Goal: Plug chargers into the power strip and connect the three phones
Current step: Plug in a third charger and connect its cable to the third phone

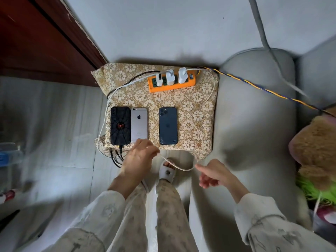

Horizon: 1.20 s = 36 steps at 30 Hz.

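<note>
Okay, left hand (140, 157) pinches a white cable (174, 165) at its fingertips, just below the near edge of the tabletop (196, 110). Right hand (211, 172) pinches the same cable further along, index and thumb forward, other fingers curled under. Cable sags between the hands, then runs up past the right hand along the tabletop's right edge toward the orange power strip (171, 82), far side from both hands. Three white chargers (170, 77) sit plugged in it. Three phones lie face down just beyond the left hand: black-cased phone (120, 125) leftmost, touching the silver phone (139, 124); dark blue phone (168, 125) apart to the right, between the hands. A black cable (121, 148) plugs into the black-cased phone's bottom; silver and blue show no plug. Slippered foot (167, 171) below the sagging cable.
</note>
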### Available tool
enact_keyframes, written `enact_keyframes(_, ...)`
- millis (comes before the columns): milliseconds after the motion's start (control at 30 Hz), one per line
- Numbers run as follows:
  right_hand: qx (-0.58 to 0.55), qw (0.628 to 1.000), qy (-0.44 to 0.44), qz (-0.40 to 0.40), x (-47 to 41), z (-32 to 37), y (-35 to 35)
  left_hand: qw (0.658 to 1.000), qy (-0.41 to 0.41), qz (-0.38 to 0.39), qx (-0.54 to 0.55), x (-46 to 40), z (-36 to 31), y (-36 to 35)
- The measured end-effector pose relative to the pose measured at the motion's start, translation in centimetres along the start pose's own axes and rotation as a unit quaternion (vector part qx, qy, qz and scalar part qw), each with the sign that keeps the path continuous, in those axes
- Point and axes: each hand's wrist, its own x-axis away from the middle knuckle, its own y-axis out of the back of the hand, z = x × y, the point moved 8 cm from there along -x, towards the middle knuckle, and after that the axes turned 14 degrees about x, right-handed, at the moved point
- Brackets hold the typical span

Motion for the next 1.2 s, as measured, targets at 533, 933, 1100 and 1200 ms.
enact_keyframes(533, -0.522, 0.808, 0.000, 0.273, -3.2, 13.2, -5.1, 0.978, -0.108, 0.174, 0.031, 2.8, -3.0, -4.3)
enact_keyframes(933, -0.343, 0.934, 0.091, -0.038, -6.1, 10.9, 2.1, 0.970, -0.024, 0.235, 0.066, 1.8, 1.4, -8.8)
enact_keyframes(1100, -0.301, 0.943, 0.113, -0.089, -9.3, 9.3, 2.1, 0.894, 0.228, 0.038, 0.384, -3.0, 6.7, -8.2)
enact_keyframes(1200, -0.259, 0.953, 0.130, -0.093, -10.1, 9.5, 1.8, 0.847, 0.303, -0.045, 0.434, -5.6, 9.5, -8.2)
